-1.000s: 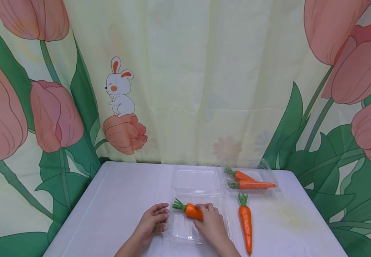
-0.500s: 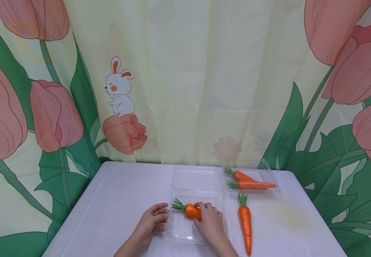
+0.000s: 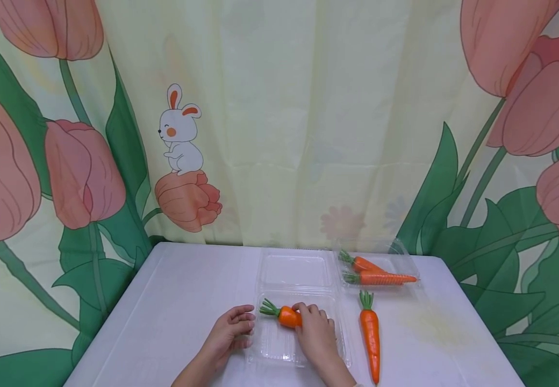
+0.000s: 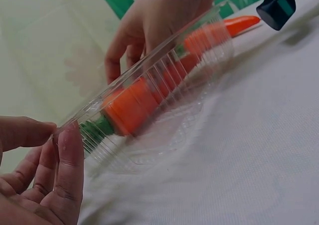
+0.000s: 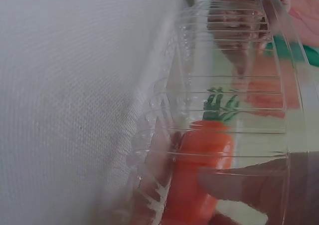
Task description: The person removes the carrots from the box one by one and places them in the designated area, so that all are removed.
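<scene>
An open hinged clear plastic container (image 3: pixel 276 346) stands in front of me with its lid folded back away from me. Inside its base lies an orange carrot (image 3: pixel 289 317), green stalks pointing left. My right hand (image 3: pixel 318 336) grips the carrot from above, covering its tapered end in the head view. At the container's left side is my left hand (image 3: pixel 231 333); the left wrist view shows its thumb and fingers (image 4: pixel 70 157) pinching the rim. Through the ribbed wall in the right wrist view, the carrot (image 5: pixel 199 155) appears with right-hand fingers against it.
A second carrot (image 3: pixel 370 338) lies on the white-covered table (image 3: pixel 178 301), right of the container. Behind it, another clear container (image 3: pixel 398 260) holds two carrots (image 3: pixel 381 278). A curtain (image 3: pixel 270 134) printed with tulips and a rabbit hangs behind the table.
My right hand has shifted slightly left along the carrot, covering a little more of it. The left hand has stayed at the container's left edge.
</scene>
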Tool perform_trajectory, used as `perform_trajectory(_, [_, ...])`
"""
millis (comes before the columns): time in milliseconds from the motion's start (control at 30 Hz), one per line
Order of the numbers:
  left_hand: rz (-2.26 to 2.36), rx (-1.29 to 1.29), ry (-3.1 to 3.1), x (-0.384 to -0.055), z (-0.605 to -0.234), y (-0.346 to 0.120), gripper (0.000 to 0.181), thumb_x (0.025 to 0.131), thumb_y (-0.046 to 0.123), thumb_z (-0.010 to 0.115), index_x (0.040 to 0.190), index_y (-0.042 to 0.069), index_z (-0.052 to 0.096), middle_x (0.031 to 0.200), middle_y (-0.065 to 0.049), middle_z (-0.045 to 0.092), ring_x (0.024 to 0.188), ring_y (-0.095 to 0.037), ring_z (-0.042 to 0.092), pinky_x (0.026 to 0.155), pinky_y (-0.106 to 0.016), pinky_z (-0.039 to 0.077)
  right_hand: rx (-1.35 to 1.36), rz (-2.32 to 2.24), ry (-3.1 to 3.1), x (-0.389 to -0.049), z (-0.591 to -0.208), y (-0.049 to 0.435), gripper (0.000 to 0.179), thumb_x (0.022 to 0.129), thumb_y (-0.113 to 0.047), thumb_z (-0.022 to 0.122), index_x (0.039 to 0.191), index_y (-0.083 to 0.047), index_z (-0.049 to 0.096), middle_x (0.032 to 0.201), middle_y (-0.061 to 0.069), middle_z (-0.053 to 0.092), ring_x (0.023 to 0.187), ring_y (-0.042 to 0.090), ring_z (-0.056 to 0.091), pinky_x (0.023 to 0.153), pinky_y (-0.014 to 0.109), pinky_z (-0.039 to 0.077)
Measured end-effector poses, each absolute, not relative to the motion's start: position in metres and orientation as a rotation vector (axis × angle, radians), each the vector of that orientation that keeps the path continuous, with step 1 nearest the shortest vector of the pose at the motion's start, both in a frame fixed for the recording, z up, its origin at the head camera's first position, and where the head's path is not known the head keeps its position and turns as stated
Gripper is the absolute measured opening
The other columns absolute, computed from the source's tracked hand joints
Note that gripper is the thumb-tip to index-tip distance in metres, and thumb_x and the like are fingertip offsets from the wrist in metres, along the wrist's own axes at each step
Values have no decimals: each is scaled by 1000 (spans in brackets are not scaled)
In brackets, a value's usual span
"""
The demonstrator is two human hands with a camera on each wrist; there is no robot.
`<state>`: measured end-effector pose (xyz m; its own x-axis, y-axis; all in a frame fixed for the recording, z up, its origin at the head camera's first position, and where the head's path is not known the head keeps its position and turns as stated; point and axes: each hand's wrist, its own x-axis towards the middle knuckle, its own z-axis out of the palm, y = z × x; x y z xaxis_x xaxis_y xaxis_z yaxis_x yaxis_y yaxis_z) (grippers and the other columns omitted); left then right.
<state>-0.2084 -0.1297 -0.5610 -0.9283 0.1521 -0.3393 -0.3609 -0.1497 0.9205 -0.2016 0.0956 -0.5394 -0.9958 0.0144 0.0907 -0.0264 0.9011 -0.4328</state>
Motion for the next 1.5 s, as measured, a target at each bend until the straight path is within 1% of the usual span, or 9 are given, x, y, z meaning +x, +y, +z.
perform_trajectory(67, [2139,-243,1790,-209,-561,-130,57,91,7,74,142,1,52,108,-2,67,85,-15,65,64,-27,60,20,659,-2972,-201,-539,96,38,83,-8,83,116,-20,71,104,7,67,91,25,61,78,42,50])
perform_trajectory(167, [2133,-258,1795,-209,-562,-130,56,91,6,73,142,1,52,109,-3,68,86,-15,65,65,-28,60,41,620,-2969,-200,-538,96,38,83,-7,82,117,-19,71,105,8,68,91,26,63,77,43,53])
perform_trajectory(300, [2131,-262,1796,-207,-561,-131,55,91,6,73,142,2,52,110,-4,68,86,-16,65,66,-28,61,42,572,-2976,-200,-539,96,39,83,-6,81,118,-18,71,105,7,69,93,26,65,80,45,56])
perform_trajectory(600, [2142,-238,1798,-206,-559,-130,54,91,6,73,141,1,53,107,-2,68,85,-15,65,64,-26,60,45,530,-2994,-201,-538,96,40,81,-5,83,117,-18,72,106,6,69,93,25,65,82,45,57])
perform_trajectory(933, [2148,-212,1797,-206,-560,-131,54,91,6,72,141,0,52,109,-3,68,85,-14,65,64,-26,59,123,553,-2966,-200,-538,100,43,78,-3,84,116,-18,71,105,5,69,90,24,64,77,44,57])
perform_trajectory(1167, [2142,-208,1800,-205,-558,-131,53,92,6,71,141,-1,52,108,-2,68,85,-14,65,65,-26,59,133,601,-2964,-200,-537,101,44,78,-3,85,117,-18,71,105,5,68,90,23,64,78,43,57])
perform_trajectory(1300, [2139,-220,1799,-205,-558,-130,53,92,6,71,141,-1,52,109,-4,68,85,-15,65,65,-26,59,147,650,-2947,-200,-535,103,46,77,-3,86,118,-18,70,105,5,68,89,23,64,77,43,57])
perform_trajectory(1500, [2134,-240,1796,-207,-559,-130,53,93,7,72,142,1,52,113,-6,69,87,-16,65,66,-28,61,145,760,-2938,-201,-531,105,46,78,-4,87,117,-19,68,106,5,68,89,22,63,82,47,59])
